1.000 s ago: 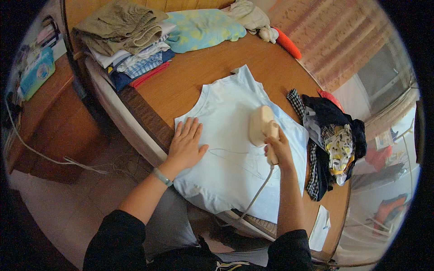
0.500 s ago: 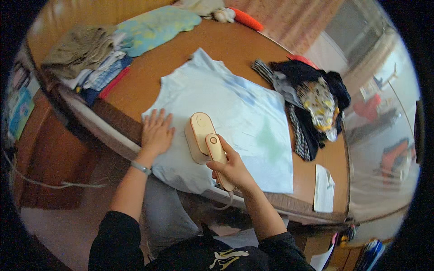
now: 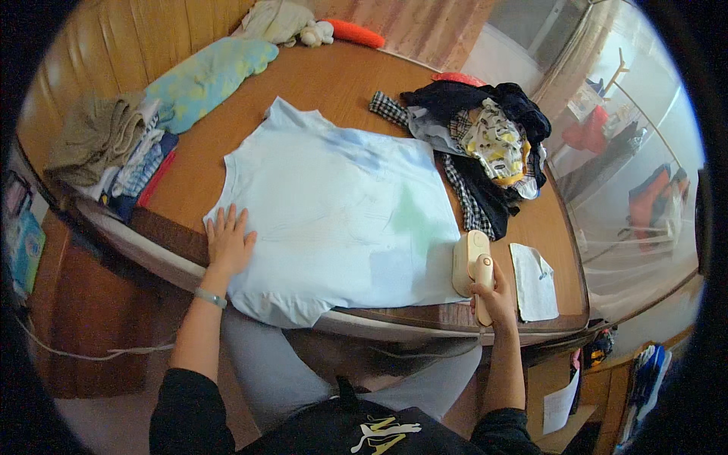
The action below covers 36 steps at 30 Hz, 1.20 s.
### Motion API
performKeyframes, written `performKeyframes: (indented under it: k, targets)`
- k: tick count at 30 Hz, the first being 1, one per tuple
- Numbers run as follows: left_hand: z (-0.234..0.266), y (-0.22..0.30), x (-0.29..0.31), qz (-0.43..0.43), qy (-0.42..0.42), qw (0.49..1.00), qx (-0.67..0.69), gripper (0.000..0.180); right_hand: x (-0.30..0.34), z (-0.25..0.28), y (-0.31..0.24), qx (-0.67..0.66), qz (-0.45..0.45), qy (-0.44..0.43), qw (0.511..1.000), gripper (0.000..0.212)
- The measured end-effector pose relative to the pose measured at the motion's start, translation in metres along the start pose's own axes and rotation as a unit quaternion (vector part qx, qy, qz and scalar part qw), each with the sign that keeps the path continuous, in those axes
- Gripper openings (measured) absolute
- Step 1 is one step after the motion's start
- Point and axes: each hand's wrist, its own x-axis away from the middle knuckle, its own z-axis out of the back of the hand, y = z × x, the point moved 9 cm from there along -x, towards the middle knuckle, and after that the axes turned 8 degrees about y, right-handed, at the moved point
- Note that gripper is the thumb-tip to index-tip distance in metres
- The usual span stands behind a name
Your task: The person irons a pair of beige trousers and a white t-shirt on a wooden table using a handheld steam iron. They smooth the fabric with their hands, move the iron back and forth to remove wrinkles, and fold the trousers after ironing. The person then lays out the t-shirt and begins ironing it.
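Note:
A light blue sleeveless shirt [image 3: 318,205] with blue and green patches lies spread out on the brown bed surface [image 3: 349,76]. My left hand [image 3: 230,241] rests flat on the shirt's left edge, fingers apart. In my right hand [image 3: 497,296] is the handle of a cream handheld iron [image 3: 469,262], fingers wrapped round it. The iron is at the shirt's right hem, beside a small white cloth [image 3: 535,280]. My right palm is hidden behind the handle.
Rumpled dark and checked clothes [image 3: 493,136] lie at the right. Folded clothes [image 3: 114,148] are stacked at the far left, near a blue-green pillow [image 3: 205,80]. At the back lie an orange roll [image 3: 353,33] and a white plush toy [image 3: 317,33]. A mosquito net [image 3: 614,220] hangs along the right edge.
The iron in my right hand has moved from the shirt's middle rightward to its hem. My left hand stays on the left edge. The view has shifted to the right.

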Motion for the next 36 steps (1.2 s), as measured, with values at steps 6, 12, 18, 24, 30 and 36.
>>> performKeyframes:
  k: [6, 12, 18, 24, 30, 36]
  targets:
    - [0.012, 0.079, 0.02, -0.099, -0.008, 0.993, 0.066, 0.056, 0.015, -0.094, -0.046, -0.035, 0.056, -0.109, 0.992, 0.071]
    - [-0.008, 0.101, 0.041, -0.112, -0.056, 0.99, 0.059, 0.055, 0.048, -0.219, -0.045, -0.079, 0.031, -0.307, 0.948, 0.081]
    - [-0.012, 0.101, 0.044, -0.121, -0.038, 0.991, 0.049, 0.055, 0.018, -0.159, -0.023, -0.03, 0.017, -0.24, 0.97, 0.083]
    - [-0.009, 0.101, 0.044, -0.111, -0.039, 0.991, 0.063, 0.055, -0.024, -0.031, 0.0, -0.029, -0.023, -0.05, 0.998, 0.069]
    - [-0.009, 0.099, 0.043, -0.106, -0.035, 0.992, 0.058, 0.056, -0.029, -0.021, -0.033, -0.001, 0.037, -0.008, 0.999, 0.069]
    - [-0.01, 0.101, 0.043, -0.115, -0.025, 0.992, 0.053, 0.055, -0.02, -0.139, -0.057, -0.024, 0.04, -0.173, 0.984, 0.081]
